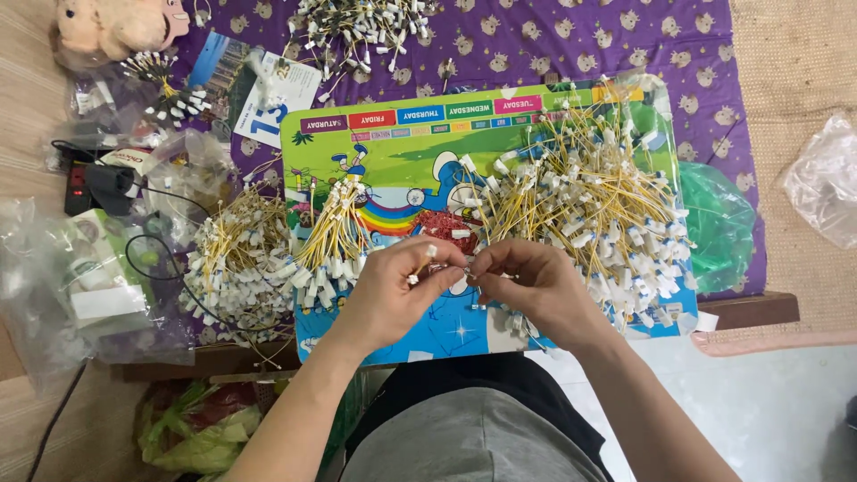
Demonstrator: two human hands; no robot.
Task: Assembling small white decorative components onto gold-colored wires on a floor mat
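Nearest the lens: grey-and-black clothed lap, forearms reaching up from it. Left hand and right hand meeting at centre over colourful cartoon board, fingertips nearly touching. Both hands closed in a pinch on one small yellow wire lead with white connector; white end visible at left fingertips, rest hidden between fingers.

Just left of left hand: tied bundle of yellow leads, white connectors fanned toward the lap. Further left, partly off board edge: larger heap of same leads. Right of right hand: big loose pile of leads covering right half of board, touching right hand's knuckle side. Small red mesh-like object on board just above the fingers; kind not discernible.

Board resting on purple patterned cloth. Another heap of white-ended leads at top, well apart from hands. Green plastic bag at board's right edge. Clear plastic bags and black power strip far left. Pink plush toy top-left corner.
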